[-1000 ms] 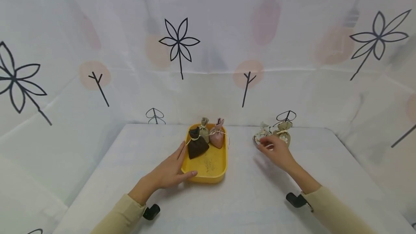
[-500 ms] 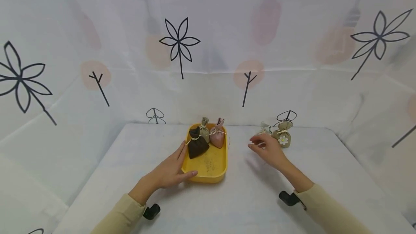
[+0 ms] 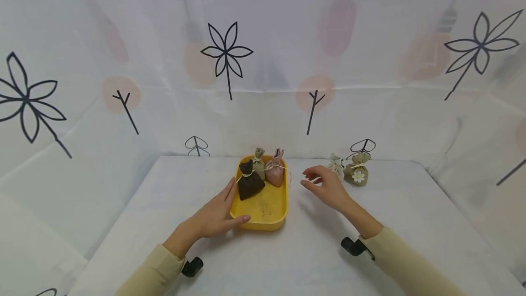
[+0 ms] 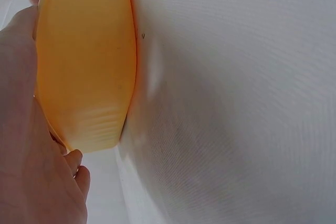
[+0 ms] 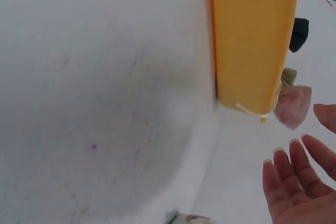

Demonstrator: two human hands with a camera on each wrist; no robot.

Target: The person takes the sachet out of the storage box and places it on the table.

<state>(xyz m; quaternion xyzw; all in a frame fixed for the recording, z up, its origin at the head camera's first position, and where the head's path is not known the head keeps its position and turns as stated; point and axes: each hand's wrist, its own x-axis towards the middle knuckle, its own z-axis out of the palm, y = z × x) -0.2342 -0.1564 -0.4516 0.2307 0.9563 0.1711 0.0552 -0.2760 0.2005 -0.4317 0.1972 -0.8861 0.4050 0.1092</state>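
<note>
Left hand braced on a yellow tray of pouches, right hand held out between tray and two more pouches

The left hand (image 3: 213,216) rests against the yellow tray (image 3: 263,226), its fingers straight along the side nearest it and its thumb spread away from them over the near corner of the rim. Just right of its fingertips, inside the tray, a dark brown pouch (image 3: 250,187) leans over. Farther off and to the right of those fingertips stand a green pouch (image 3: 259,168) and a pink pouch (image 3: 274,176), side by side at the tray's far end; the pink one's tie string trails over the outer wall.

The right hand (image 3: 328,188) is above the table (image 3: 312,259), palm turned toward the tray, fingers loosely bent and thumb apart from them, with open space between. The tray is to its left, well apart. Just behind its knuckles, partly covered by it, is a pale patterned pouch (image 3: 337,167); whether they touch cannot be told. Right of that pouch, farther from the hand, an olive-tan pouch with a white flower stands on the table. Beyond both hands hangs a printed white cloth (image 3: 263,118).
</note>
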